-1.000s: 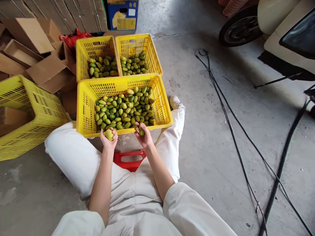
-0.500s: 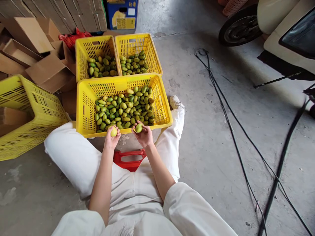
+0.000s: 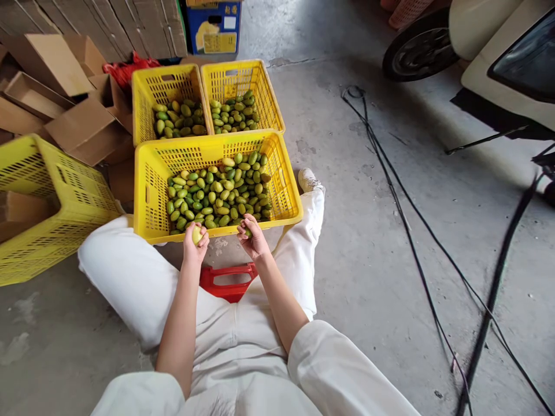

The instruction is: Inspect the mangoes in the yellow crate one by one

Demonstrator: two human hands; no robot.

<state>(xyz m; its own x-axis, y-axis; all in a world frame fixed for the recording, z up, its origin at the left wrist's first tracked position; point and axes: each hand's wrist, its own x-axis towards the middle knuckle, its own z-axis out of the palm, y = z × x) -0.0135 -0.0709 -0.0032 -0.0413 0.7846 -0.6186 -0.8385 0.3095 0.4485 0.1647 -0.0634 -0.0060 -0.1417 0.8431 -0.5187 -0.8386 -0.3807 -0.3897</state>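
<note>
My left hand [image 3: 195, 242] is closed round a pale yellow-green oval fruit [image 3: 196, 235], just off the near rim of the front yellow crate [image 3: 212, 144]. To its right, my right hand [image 3: 254, 238] is wrapped round a greener fruit [image 3: 248, 232], mostly covered by the fingers. Inside the front crate lies a heap of small green and yellowish oval fruits [image 3: 217, 193], perhaps small mangoes. Behind it stand two more yellow crates, a back left crate [image 3: 167, 74] and a back right crate [image 3: 271, 98], each partly filled with similar fruit.
Another yellow crate [image 3: 82, 190] at left holds cardboard. Open cardboard boxes [image 3: 82, 127] are piled beyond it. A red plastic seat [image 3: 229, 271] shows between my legs. Black cables [image 3: 403, 219] cross the floor at right, near a parked vehicle [image 3: 489, 63]. A blue box [image 3: 214, 29] stands at the back.
My right hand has turned and its fingers have closed further over the green fruit, moving slightly right. My left hand has curled more round its yellow-green fruit.
</note>
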